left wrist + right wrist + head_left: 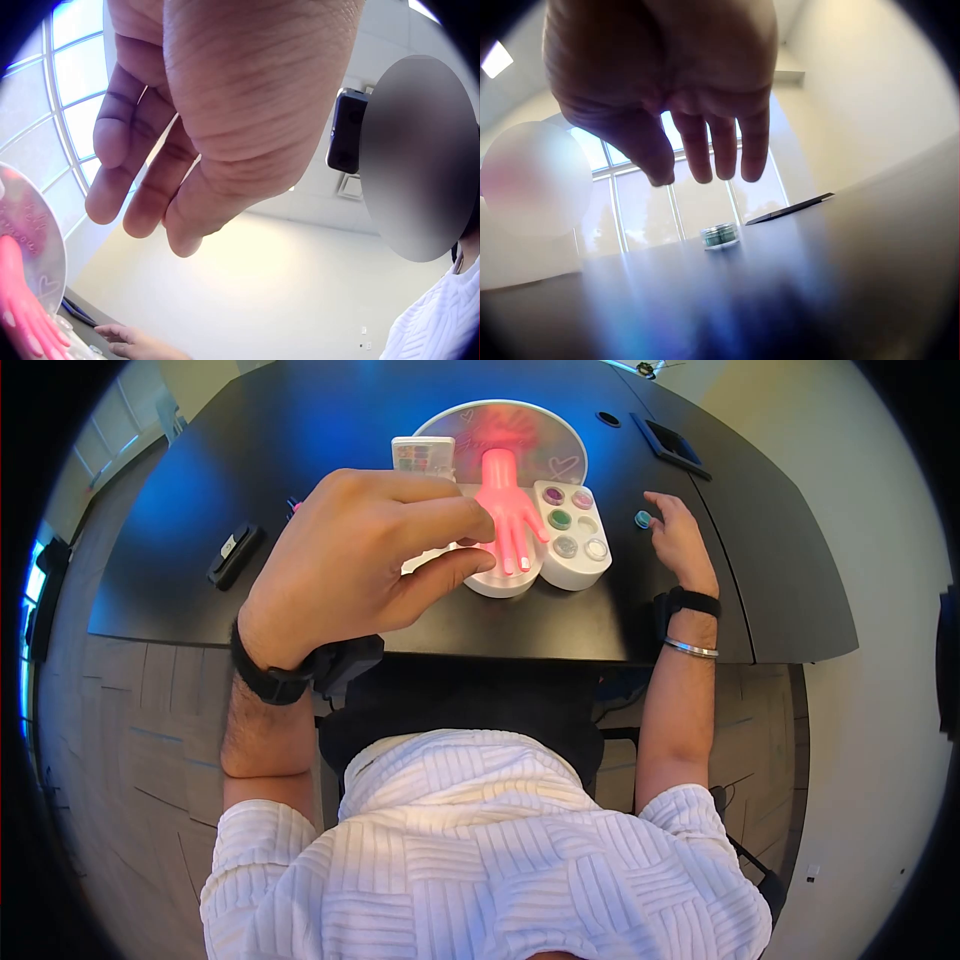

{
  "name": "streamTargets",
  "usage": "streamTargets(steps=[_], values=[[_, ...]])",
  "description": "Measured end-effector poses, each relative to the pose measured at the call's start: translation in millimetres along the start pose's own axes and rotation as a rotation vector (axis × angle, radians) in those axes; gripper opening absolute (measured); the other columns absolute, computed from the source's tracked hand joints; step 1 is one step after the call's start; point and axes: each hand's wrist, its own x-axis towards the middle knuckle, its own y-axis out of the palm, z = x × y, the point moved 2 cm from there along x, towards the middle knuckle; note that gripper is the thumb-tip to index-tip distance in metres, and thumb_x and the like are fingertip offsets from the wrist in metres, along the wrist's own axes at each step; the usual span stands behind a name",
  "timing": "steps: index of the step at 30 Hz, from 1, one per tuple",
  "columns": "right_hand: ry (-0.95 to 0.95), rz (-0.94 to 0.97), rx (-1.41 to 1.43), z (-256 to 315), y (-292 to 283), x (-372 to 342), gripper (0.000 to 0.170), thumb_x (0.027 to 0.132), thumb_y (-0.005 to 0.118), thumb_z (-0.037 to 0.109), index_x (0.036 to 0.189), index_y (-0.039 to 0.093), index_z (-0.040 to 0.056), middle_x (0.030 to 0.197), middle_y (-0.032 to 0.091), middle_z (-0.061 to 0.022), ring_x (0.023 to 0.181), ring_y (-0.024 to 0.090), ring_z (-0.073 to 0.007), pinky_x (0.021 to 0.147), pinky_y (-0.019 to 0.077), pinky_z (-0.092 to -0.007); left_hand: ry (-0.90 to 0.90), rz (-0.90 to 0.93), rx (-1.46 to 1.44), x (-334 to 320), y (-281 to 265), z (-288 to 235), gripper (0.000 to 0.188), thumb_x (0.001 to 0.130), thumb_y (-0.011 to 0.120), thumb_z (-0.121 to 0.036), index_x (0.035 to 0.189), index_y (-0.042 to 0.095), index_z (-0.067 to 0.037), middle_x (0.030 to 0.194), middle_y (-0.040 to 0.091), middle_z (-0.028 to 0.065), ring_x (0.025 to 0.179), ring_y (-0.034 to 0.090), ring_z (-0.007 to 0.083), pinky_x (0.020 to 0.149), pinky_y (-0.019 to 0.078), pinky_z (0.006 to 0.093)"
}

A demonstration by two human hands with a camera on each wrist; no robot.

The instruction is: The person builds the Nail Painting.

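Observation:
My left hand is raised in front of the pink model hand, thumb and index fingertips close together. I cannot tell whether something tiny sits between them; in the left wrist view its other fingers hang loosely bent. The model hand lies under pink light on a round white base, white-tipped nails toward me. My right hand hovers low over the table at the right, fingers extended and apart. Just below them a small clear jar with teal-green contents stands on the table.
A white tray right of the model hand holds several small pots. A clear-lidded case stands partly behind my left hand. Behind is an oval lettered panel. A black object lies left, a dark tablet-like slab far right.

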Motion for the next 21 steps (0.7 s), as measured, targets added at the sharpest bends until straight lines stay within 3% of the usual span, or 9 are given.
streamTargets(steps=[7,10,13,15,19,21], values=[[0.036,0.157,-0.069,-8.6,11.9,-8.7,0.044,0.1,0.071,0.004,0.144,0.068,0.0003,0.149,0.066,-0.0227,0.139,0.062,-0.0406,0.119,0.0505,-0.0466,0.007,-0.015,0.003,-0.7,-2.6,0.2,0.017,0.089,0.088,-0.009,0.099,0.075,-0.003,0.085,0.075,0.0094,0.075,0.075,0.0267,0.066,0.0583,0.0352],[0.143,0.272,-0.044,-2.0,2.4,-6.0,0.043,0.095,0.078,0.005,0.138,0.072,0.0002,0.146,0.067,-0.0235,0.136,0.065,-0.0393,0.114,0.0537,-0.0461,0.01,-0.017,0.006,-1.6,-3.1,0.9,0.017,0.089,0.087,-0.008,0.099,0.075,-0.003,0.085,0.075,0.0097,0.075,0.075,0.027,0.066,0.058,0.0352],[0.247,0.288,0.003,2.1,1.5,-3.6,0.037,0.09,0.084,0.007,0.126,0.078,0.001,0.135,0.072,-0.0216,0.125,0.07,-0.0378,0.106,0.0574,-0.0452,0.012,-0.026,0.0,-2.3,-3.9,1.7,0.017,0.089,0.087,-0.008,0.099,0.075,-0.003,0.085,0.074,0.0101,0.075,0.075,0.027,0.065,0.0578,0.0351],[0.142,0.266,-0.071,8.3,3.3,-7.3,0.033,0.086,0.087,0.007,0.118,0.079,0.0014,0.117,0.076,-0.0178,0.108,0.073,-0.0363,0.098,0.0595,-0.0448,0.004,-0.023,-0.003,-1.8,-4.2,2.0,0.017,0.089,0.087,-0.008,0.099,0.075,-0.003,0.085,0.074,0.0103,0.075,0.075,0.0271,0.065,0.0577,0.0351],[0.028,0.276,-0.066,27.0,-2.7,-3.3,0.03,0.086,0.087,0.008,0.115,0.08,0.0034,0.104,0.075,-0.0146,0.095,0.074,-0.0321,0.091,0.0609,-0.0421,-0.005,-0.003,-0.007,-1.7,-3.7,3.5,0.016,0.089,0.087,-0.007,0.099,0.075,-0.002,0.085,0.074,0.0107,0.074,0.075,0.0276,0.065,0.0577,0.0352],[0.002,0.152,0.157,49.8,-13.5,-1.6,0.026,0.087,0.086,0.009,0.111,0.081,0.0032,0.1,0.076,-0.0138,0.088,0.073,-0.0265,0.084,0.0609,-0.038,-0.002,-0.009,0.003,-1.4,-4.8,4.4,0.017,0.089,0.087,-0.007,0.1,0.075,-0.002,0.085,0.074,0.011,0.075,0.075,0.0278,0.065,0.0577,0.0354]])
